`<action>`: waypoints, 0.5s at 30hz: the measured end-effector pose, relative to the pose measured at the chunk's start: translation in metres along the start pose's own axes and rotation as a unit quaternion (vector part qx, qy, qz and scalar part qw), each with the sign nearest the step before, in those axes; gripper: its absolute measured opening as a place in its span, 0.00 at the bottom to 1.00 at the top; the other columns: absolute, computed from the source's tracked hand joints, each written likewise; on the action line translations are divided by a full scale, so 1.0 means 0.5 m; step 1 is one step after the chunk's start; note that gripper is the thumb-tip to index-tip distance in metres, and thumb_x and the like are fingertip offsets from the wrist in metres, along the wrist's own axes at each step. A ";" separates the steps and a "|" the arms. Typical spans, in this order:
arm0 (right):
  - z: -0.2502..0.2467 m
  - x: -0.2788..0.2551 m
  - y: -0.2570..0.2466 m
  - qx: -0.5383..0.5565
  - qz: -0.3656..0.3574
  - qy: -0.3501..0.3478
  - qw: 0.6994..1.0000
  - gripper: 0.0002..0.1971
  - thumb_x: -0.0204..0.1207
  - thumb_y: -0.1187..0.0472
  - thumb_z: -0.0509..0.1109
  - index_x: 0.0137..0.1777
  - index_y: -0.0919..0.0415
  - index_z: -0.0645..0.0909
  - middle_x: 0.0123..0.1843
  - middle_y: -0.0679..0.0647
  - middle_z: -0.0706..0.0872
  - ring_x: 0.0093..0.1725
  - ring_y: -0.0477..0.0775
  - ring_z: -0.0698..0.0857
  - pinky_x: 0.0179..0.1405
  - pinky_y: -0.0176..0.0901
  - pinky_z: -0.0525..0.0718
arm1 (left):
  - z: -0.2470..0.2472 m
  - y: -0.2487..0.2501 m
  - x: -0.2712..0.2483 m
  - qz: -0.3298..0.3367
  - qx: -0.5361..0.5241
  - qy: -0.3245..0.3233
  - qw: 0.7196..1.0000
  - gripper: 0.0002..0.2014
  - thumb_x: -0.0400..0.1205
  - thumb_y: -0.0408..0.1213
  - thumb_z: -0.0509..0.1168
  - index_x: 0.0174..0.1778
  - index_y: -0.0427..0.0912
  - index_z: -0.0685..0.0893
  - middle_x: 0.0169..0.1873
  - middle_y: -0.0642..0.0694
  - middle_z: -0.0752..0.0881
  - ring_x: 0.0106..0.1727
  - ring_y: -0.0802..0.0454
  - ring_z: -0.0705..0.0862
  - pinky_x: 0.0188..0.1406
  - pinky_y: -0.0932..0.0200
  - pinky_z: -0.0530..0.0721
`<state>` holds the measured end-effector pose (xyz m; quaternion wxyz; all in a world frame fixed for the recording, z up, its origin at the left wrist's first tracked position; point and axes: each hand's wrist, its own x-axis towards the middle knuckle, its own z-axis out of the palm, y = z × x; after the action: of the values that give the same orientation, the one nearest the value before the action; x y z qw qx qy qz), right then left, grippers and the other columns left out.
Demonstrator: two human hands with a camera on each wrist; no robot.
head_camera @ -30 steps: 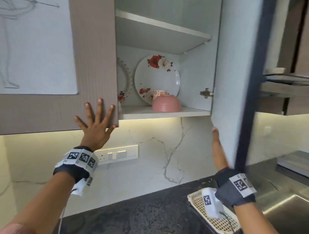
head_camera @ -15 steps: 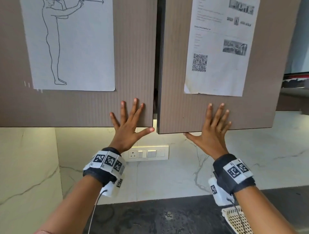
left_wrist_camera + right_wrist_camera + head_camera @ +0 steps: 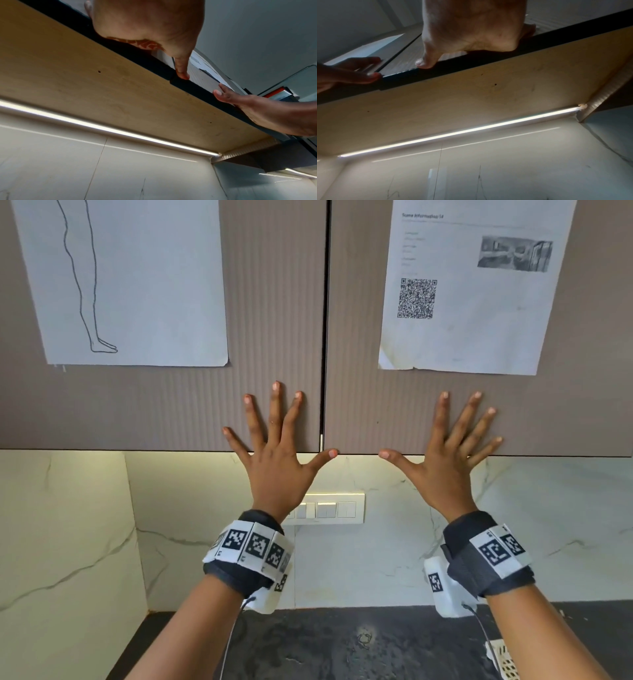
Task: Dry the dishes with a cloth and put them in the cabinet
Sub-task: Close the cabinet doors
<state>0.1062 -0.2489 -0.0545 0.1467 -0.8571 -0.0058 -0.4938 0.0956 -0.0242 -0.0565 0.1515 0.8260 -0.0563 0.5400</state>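
Head camera showed the brown ribbed wall cabinet filling the upper half of the picture, with both doors shut and only a thin dark seam between them. Any dishes were out of sight behind those doors, and no cloth was in view. Below the cabinet ran the white marble-veined wall, lit from above by a bright strip light fixed under the cabinet's pale wooden underside. At the bottom lay the dark speckled stone bench.

On the left door hung a white paper sheet with a line drawing of a leg; on the right door hung a white printed sheet with a QR code and a small photo. A white switch plate sat on the wall between the two wrists.

The left hand was spread flat on the lower corner of the left door, fingers straight and apart, thumb reaching across to the seam. The right hand lay the same way on the lower edge of the right door, fingers fanned, thumb pointing inward. Neither hand held anything. Each wrist wore a dark band with black-and-white square markers.

In the bottom right corner a cream perforated plastic piece, possibly a dish basket, just poked into view on the bench.
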 end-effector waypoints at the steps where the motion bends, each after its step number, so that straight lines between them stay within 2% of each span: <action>1: 0.000 0.000 0.001 -0.002 0.000 0.007 1.000 0.59 0.57 0.15 0.44 0.82 0.53 0.38 0.82 0.70 0.40 0.80 0.76 0.39 0.68 0.82 0.39 | 0.001 0.000 0.000 0.002 0.005 0.002 1.000 0.46 0.70 0.76 0.46 0.81 0.56 0.47 0.83 0.49 0.47 0.82 0.38 0.39 0.69 0.26 0.30; 7: -0.012 -0.001 -0.003 -0.004 0.001 -0.003 1.000 0.59 0.57 0.15 0.45 0.82 0.53 0.38 0.82 0.70 0.40 0.80 0.76 0.39 0.69 0.81 0.39 | -0.005 -0.002 0.000 0.013 0.026 -0.035 0.999 0.45 0.72 0.76 0.42 0.81 0.53 0.45 0.83 0.46 0.47 0.81 0.34 0.40 0.68 0.25 0.33; 10: -0.031 -0.014 -0.019 0.000 0.012 -0.023 1.000 0.57 0.61 0.18 0.47 0.83 0.55 0.39 0.82 0.71 0.40 0.80 0.75 0.40 0.71 0.77 0.39 | -0.020 0.010 -0.005 0.015 0.028 -0.057 0.998 0.44 0.75 0.71 0.47 0.82 0.50 0.45 0.83 0.44 0.46 0.81 0.33 0.40 0.70 0.27 0.32; 13: -0.046 -0.049 -0.046 0.017 0.021 -0.063 0.998 0.48 0.73 0.31 0.57 0.83 0.58 0.41 0.82 0.72 0.38 0.81 0.72 0.38 0.76 0.73 0.44 | -0.041 0.026 -0.030 0.017 -0.030 -0.065 0.997 0.36 0.82 0.52 0.58 0.82 0.44 0.51 0.82 0.43 0.48 0.82 0.42 0.40 0.76 0.33 0.39; 15: -0.055 -0.082 -0.054 0.039 0.002 -0.104 0.994 0.44 0.77 0.42 0.63 0.83 0.60 0.43 0.81 0.71 0.36 0.81 0.71 0.37 0.79 0.68 0.48 | -0.056 0.034 -0.067 0.025 -0.067 -0.072 0.995 0.30 0.83 0.42 0.61 0.80 0.42 0.61 0.82 0.45 0.56 0.82 0.48 0.48 0.79 0.40 0.48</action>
<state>0.0578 -0.2246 -0.0696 0.1797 -0.8975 -0.0390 -0.4009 0.0531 -0.0342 -0.0733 0.1890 0.8490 -0.1238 0.4777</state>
